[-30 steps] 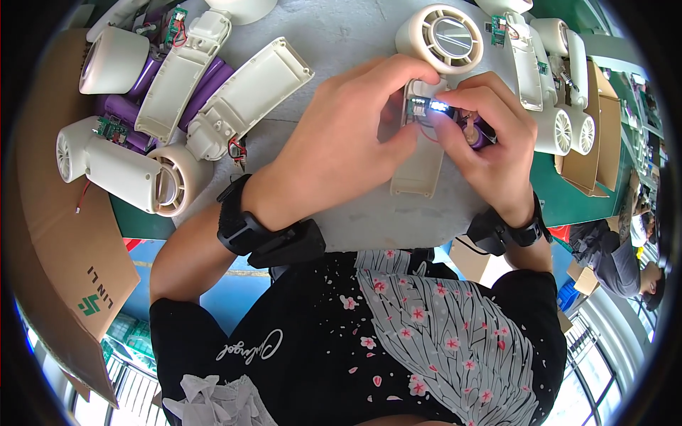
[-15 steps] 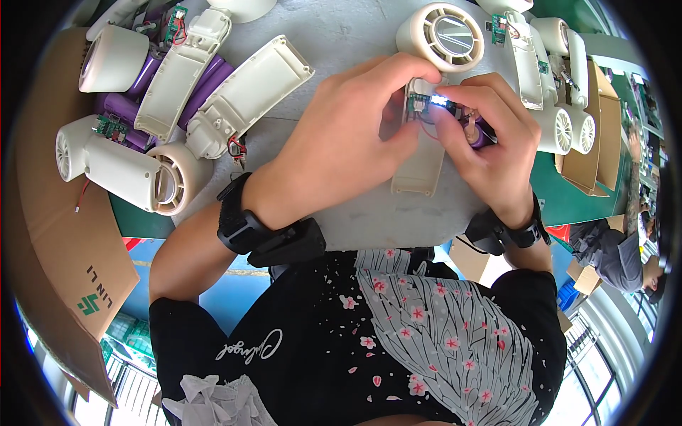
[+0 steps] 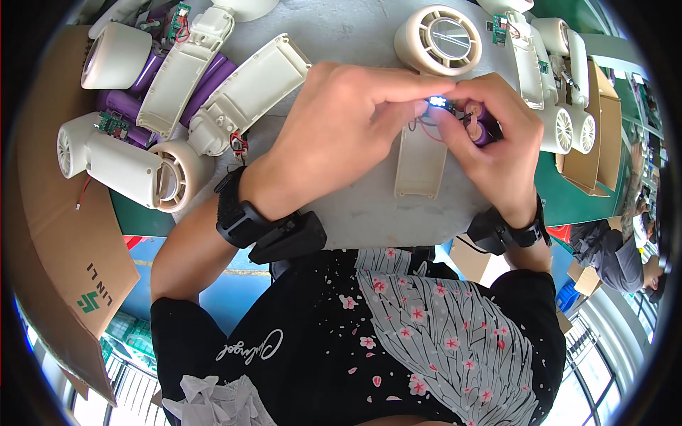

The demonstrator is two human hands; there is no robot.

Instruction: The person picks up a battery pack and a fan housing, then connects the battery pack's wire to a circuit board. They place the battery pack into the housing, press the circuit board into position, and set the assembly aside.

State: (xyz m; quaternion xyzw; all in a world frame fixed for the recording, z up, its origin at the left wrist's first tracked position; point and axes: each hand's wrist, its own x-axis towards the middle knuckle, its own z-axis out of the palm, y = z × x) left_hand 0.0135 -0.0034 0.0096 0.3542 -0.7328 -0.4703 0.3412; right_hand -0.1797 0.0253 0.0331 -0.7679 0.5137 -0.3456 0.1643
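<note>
My left hand (image 3: 341,131) pinches the left end of a small circuit board with a glowing white display (image 3: 439,102). At the board's right side, my right hand (image 3: 508,142) closes thumb and forefinger on it, with purple battery cells (image 3: 482,133) cupped in its palm. Thin wires hang beneath the board. Under both hands lies the open cream handle shell (image 3: 419,170) of a handheld fan, its upper part hidden by my fingers. Just beyond it is the round cream fan head (image 3: 438,40), with a clear disc in its middle.
On the left are several cream fan bodies (image 3: 121,170), open shells (image 3: 249,92) and purple battery cells (image 3: 202,89) beside a cardboard box (image 3: 64,248). More fan parts (image 3: 526,64) and another carton (image 3: 604,135) stand on the right. Another person (image 3: 611,255) is at far right.
My left hand has shifted up and right, its fingers drawing in against the board. The green board seen in the shell's upper end is now covered. The battery cells have turned slightly.
</note>
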